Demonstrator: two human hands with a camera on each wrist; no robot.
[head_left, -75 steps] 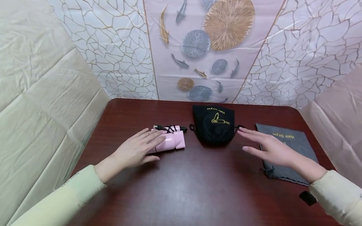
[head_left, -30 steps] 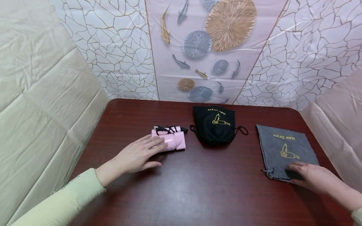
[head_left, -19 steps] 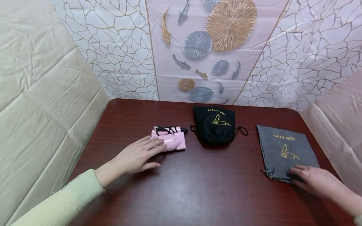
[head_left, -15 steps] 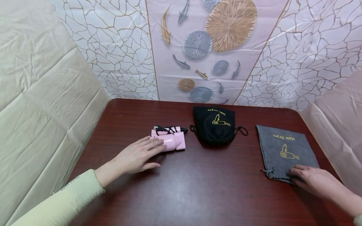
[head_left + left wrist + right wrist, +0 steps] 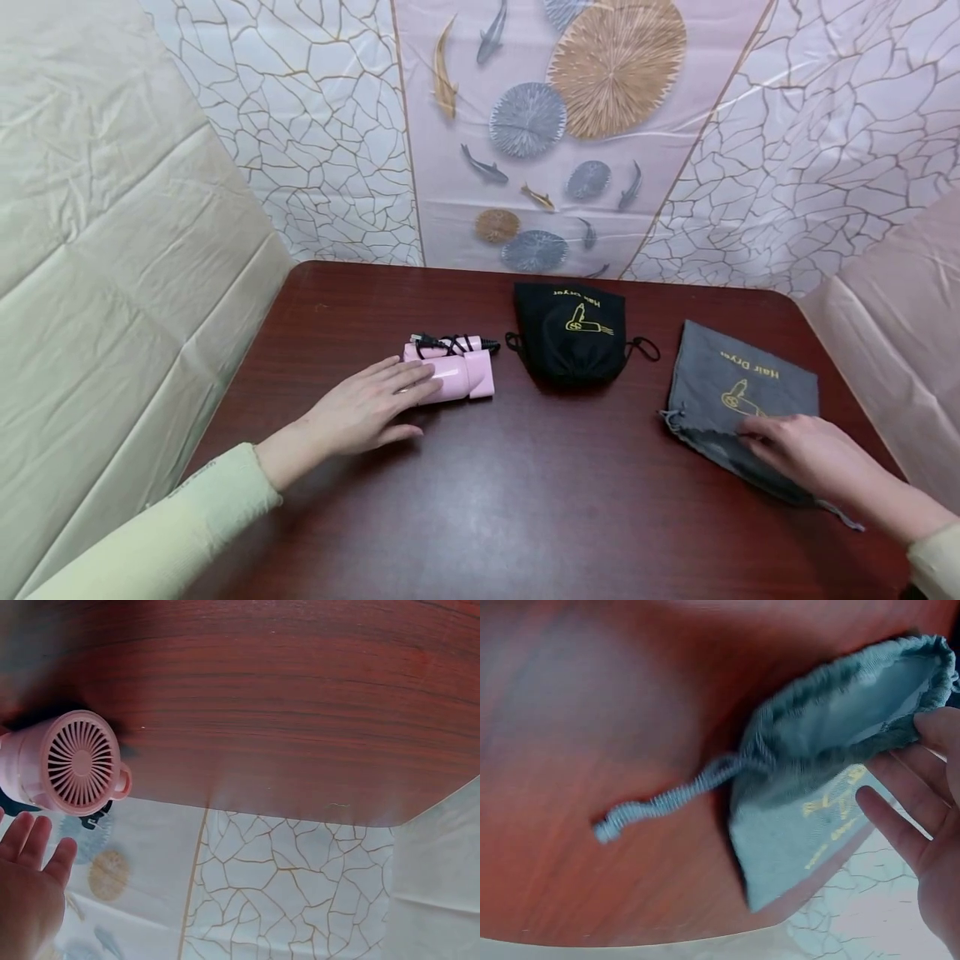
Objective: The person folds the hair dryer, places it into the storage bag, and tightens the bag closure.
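In the head view my left hand (image 5: 352,408) lies with straight fingers over the rear part of a pink hair dryer (image 5: 450,379), its cord wound round the folded handle. The left wrist view shows the slotted rear grille of the dryer (image 5: 81,761), with the fingertips (image 5: 61,859) just beside it. At the right, my right hand (image 5: 813,450) pinches the mouth edge of a grey drawstring pouch (image 5: 780,387) printed "Hair Dryer". Seen from the right wrist, the pouch mouth (image 5: 855,712) gapes, with the thumb at its rim and a cord hanging out.
A black drawstring pouch (image 5: 566,350) with the same yellow print and a filled-out shape sits at the back middle, its cord loops out at both sides. The dark red wooden table (image 5: 510,500) is enclosed by patterned cloth (image 5: 337,150) behind and plain cloth sides.
My right hand came from mid-air down to the grey pouch, took its near edge and has lifted and turned it slightly leftward. My left hand settled lower onto the dryer and stayed.
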